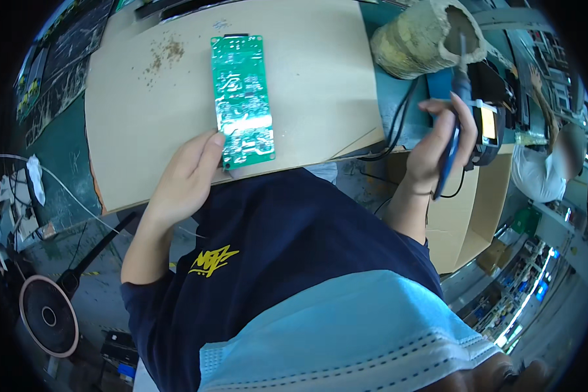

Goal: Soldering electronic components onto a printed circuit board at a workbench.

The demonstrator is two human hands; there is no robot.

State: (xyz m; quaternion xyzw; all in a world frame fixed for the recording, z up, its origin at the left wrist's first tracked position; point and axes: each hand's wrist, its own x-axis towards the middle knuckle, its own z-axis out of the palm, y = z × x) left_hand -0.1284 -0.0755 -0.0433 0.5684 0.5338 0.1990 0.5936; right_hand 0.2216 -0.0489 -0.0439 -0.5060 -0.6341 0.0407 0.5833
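Observation:
A long green circuit board lies lengthwise on a sheet of tan cardboard, its soldered side up and shining near the lower part. At its lower left edge my left hand grips it, thumb on the rim. To the right, off the cardboard, my right hand is raised with fingers wrapped round a slim dark-blue hand tool. The tool's thin metal tip points away from me, in front of the mouth of a rough tube; its exact kind is unclear. Tool and board are well apart.
Small brown bits are scattered on the cardboard. The rough yellowish tube lies at the far right, near a black device with a lit screen. Black cables run beside the cardboard. An open carton and another person are farther right.

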